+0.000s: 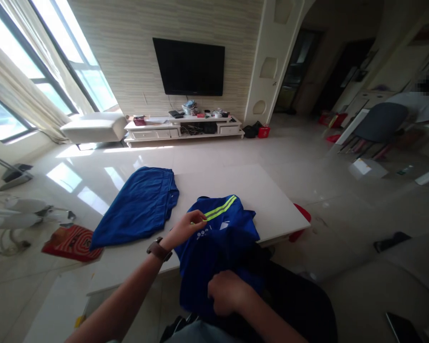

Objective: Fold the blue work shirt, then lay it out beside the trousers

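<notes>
Head view looks down on a white table [264, 190] in a living room. On it, close to the person, lies a blue shirt [219, 238] with yellow-green stripes, its lower part hanging off the near edge toward the lap. The left hand [186, 229], with a watch [158, 249] on its wrist, pinches the shirt's edge between fingertips and thumb near the stripes. The right hand [227, 291] grips the lower part of the shirt, fingers curled tightly into the cloth. A second blue garment [137, 206] lies flat on the table to the left, apart from the shirt. Beyond stand a television [189, 66] and a low white cabinet [184, 128].
</notes>
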Demonstrator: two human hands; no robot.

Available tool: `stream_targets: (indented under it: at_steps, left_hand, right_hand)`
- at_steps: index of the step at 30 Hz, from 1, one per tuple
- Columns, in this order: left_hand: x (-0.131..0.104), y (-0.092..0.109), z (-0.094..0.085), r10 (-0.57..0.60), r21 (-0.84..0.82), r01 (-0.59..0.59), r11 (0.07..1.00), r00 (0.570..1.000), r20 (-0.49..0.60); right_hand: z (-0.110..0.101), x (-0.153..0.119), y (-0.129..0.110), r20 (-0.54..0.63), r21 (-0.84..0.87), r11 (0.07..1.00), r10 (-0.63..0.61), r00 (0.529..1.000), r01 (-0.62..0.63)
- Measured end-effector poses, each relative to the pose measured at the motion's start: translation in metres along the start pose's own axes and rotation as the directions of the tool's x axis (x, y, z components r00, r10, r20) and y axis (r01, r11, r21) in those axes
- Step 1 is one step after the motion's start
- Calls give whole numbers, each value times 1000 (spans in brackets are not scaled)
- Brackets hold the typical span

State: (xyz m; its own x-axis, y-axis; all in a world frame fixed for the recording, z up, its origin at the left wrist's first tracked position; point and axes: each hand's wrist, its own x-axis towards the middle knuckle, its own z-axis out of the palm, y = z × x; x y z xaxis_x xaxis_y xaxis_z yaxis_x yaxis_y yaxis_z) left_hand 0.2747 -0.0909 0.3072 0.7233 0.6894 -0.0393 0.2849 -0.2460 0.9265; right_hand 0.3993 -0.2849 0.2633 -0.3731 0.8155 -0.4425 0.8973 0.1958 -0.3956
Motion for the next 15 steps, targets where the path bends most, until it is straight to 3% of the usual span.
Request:
stream_targets:
  at_steps: [2,4,6,8,10,12,13,15]
  left_hand:
    - [4,-22,25,-57,72,47,996,989,137]
    - [-3,-55,60,-174,208,113,972,937,302]
    - [-14,-92,94,-341,382,190,905,861,378]
    - [-26,-128,116,-474,462,293,837,810,345]
    - [-33,-155,123,-549,493,404,771,813,193]
    - [-36,-172,118,-565,493,476,728,824,39]
    - [-35,-177,112,-562,484,486,728,827,15]
    - [-31,-179,101,-546,445,461,768,834,76]
  right_hand:
    - [18,6,-17,127,-105,993,68,990,-55]
    - [34,6,-20,161,-132,989,88,983,-67]
    - [45,-4,-10,117,-69,996,72,991,-64]
    - [55,-24,9,-10,70,995,70,997,-69]
    - [65,-50,30,-138,203,971,154,978,-124]
    - [76,-75,49,-189,274,930,304,934,-247]
    - [82,-86,58,-188,284,904,379,906,-319]
    - [91,-104,72,-176,285,867,466,867,-408]
